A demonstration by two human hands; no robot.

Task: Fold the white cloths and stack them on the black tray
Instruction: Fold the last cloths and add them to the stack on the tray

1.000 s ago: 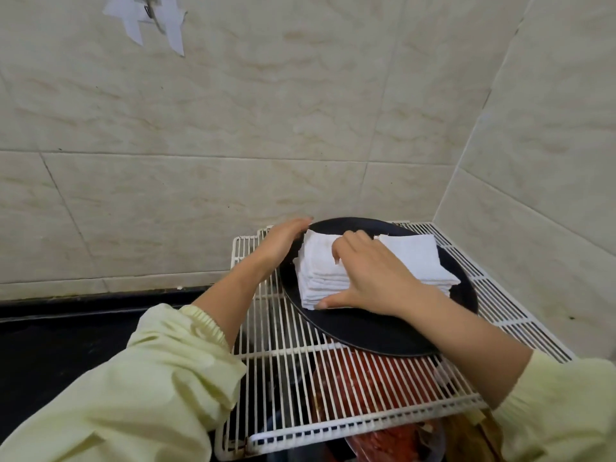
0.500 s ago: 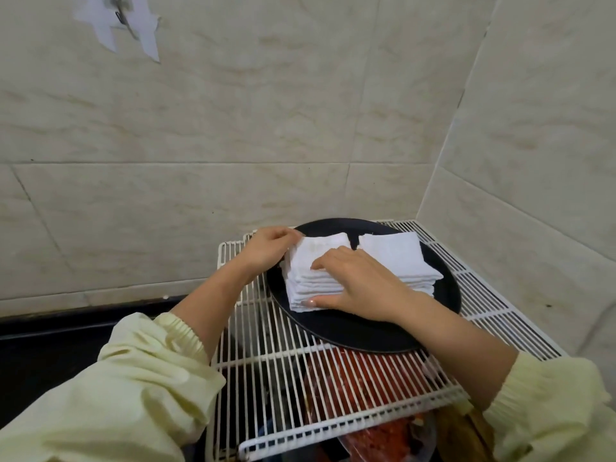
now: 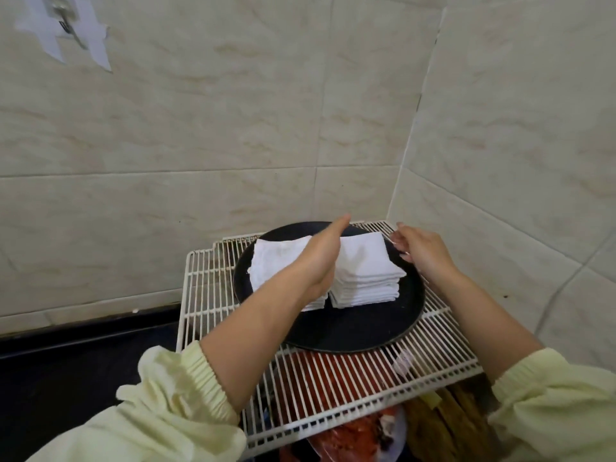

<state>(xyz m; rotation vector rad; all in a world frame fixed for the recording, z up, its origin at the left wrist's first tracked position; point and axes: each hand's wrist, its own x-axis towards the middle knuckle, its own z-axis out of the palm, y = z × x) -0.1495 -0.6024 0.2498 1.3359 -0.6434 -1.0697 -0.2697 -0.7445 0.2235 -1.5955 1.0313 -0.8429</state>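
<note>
The white cloths (image 3: 276, 258) are sitting in two stacks on the black tray (image 3: 350, 328). The left hand (image 3: 320, 258), fingers straight and released, is standing edge-on between them. The right hand (image 3: 423, 251), fingers loosely curled and grasping nothing, is flanking the right stack (image 3: 363, 278). Squaring it is needing even inward pressure. Tiled walls (image 3: 500, 161) are crowding rear and right; the wire rack (image 3: 206, 295) is leaving room in front.

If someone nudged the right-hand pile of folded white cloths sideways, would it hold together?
It would probably shear: the right stack is many loose thin layers. It looks soft, so lifted by one edge it would likely sag. The black tray looks smooth, so the bottom may slip.
</note>
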